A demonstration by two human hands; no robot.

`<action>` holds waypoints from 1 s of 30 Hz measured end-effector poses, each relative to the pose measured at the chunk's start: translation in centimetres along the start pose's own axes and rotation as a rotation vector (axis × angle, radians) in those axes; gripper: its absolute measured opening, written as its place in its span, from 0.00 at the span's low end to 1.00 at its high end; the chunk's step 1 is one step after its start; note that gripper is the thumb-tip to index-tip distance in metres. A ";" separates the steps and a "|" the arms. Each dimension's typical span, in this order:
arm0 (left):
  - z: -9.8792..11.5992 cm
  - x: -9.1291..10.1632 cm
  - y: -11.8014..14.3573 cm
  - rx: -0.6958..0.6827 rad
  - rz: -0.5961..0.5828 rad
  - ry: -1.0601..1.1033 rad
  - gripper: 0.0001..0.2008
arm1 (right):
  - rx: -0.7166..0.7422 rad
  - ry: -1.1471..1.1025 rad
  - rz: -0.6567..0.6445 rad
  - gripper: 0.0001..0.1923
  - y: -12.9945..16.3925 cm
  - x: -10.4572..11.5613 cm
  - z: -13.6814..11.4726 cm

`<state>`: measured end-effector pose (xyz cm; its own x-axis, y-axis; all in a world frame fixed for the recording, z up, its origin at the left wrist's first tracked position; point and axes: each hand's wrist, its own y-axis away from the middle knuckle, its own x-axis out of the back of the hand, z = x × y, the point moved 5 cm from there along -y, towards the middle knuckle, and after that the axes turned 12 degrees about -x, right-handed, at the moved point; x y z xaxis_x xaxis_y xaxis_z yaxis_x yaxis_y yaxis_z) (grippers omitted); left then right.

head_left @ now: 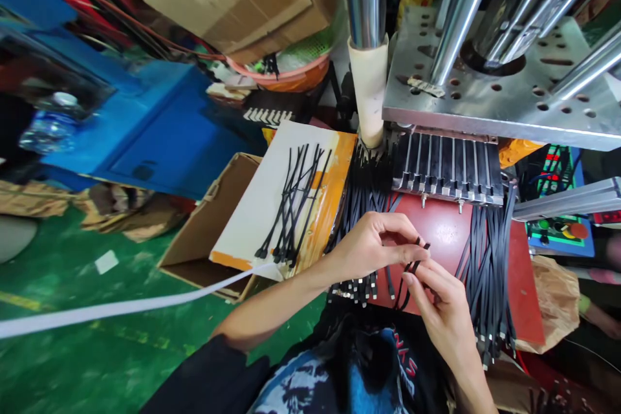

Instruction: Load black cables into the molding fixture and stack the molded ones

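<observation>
Cables, thin and black, were pinched between our left hand and right hand, fingers closed on them above the red plate. Beside us, more black cables lay on a white board, under the slotted mould.

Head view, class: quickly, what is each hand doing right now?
Left hand: closed, pinching the black cables at their ends.
Right hand: fingers closed on the same black cables, just below the left.
</observation>
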<state>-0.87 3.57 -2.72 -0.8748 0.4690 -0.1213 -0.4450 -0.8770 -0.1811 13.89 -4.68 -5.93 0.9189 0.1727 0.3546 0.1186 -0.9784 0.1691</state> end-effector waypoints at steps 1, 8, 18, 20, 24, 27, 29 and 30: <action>0.4 0.1 0.0 -0.034 0.010 -0.060 0.21 | 0.009 0.007 0.021 0.17 -0.2 0.0 -0.2; 2.8 1.8 -2.1 -0.357 0.105 -0.412 0.07 | -0.108 -0.012 -0.056 0.17 -0.8 -2.0 1.3; -5.0 9.0 -13.5 -0.439 0.277 -0.800 0.04 | -0.039 0.253 -0.269 0.26 -10.4 5.5 -4.0; -5.2 9.4 -14.0 -0.447 0.269 -0.811 0.05 | 0.022 0.219 -0.227 0.26 -14.7 6.6 -5.7; -3.5 9.0 -10.5 -0.609 0.100 -0.888 0.21 | 0.084 0.242 -0.170 0.25 -20.3 6.3 -6.7; -2.3 8.1 -6.6 -0.815 -0.207 -1.013 0.23 | 0.123 0.304 -0.115 0.25 -22.1 5.8 -6.3; -2.3 7.7 -4.9 -0.911 -0.392 -1.109 0.21 | 0.145 0.338 -0.097 0.23 -22.7 5.5 -5.9; -2.5 7.6 -4.6 -0.926 -0.445 -1.161 0.20 | 0.159 0.351 -0.070 0.22 -22.9 5.5 -5.7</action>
<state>-5.00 11.44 -5.21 -0.5665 -0.0550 0.8222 -0.8138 -0.1194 -0.5687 14.09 19.30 -2.58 0.7253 0.2410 0.6448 0.2586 -0.9635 0.0693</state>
